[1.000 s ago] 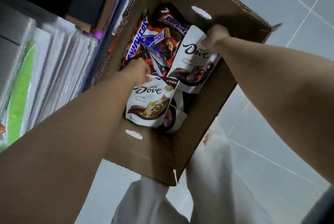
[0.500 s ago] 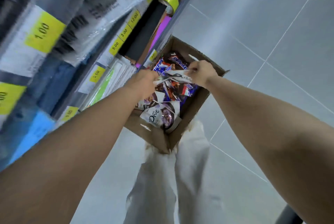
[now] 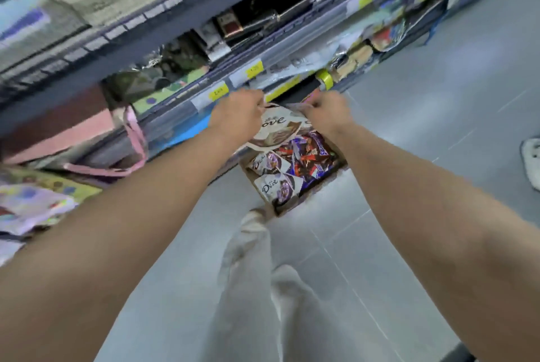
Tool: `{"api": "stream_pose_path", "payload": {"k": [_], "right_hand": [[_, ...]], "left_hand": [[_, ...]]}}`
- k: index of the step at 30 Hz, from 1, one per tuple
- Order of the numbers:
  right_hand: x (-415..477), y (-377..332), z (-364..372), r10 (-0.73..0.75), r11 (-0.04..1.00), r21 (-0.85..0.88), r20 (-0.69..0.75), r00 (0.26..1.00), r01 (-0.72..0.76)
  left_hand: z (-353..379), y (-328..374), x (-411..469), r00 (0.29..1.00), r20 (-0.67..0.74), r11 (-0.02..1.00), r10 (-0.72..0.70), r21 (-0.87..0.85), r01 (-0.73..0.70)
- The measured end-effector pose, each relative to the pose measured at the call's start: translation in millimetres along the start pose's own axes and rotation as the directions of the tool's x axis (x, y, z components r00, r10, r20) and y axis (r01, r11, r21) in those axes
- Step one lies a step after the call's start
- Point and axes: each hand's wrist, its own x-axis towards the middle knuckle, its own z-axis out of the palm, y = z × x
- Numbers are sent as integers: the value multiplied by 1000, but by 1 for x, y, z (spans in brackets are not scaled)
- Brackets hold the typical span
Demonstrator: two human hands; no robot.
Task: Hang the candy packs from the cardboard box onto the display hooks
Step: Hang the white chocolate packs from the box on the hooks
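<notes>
Two hands hold one pack up. My left hand (image 3: 236, 119) pinches the Dove pack (image 3: 277, 132) at its 10 o'clock corner, and my right hand (image 3: 327, 116) pinches it at 2 o'clock. I see no hooks, so I think no pack is hung yet. Many packs wait in the cardboard box (image 3: 285, 209) at 6 o'clock.

Bright, even light; heavy motion blur smears the shelves (image 3: 181, 48), and wide-angle distortion bends the edges.
</notes>
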Motion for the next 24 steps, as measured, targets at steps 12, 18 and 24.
{"api": "stream_pose_path", "payload": {"k": [12,18,24], "right_hand": [[-178,-187,53,-484,862,-13,279,830,507],[-265,-278,130,-666,693,-17,369,648,721],[-328,-353,197,-732,643,-46,254,632,764]], "left_hand": [[-148,-72,-247,855,-335,917,-397,-176,357],[-198,-139,-366,859,-392,929,-328,28,368],[-234,-223,-451,799,-530,929,-283,57,367]]}}
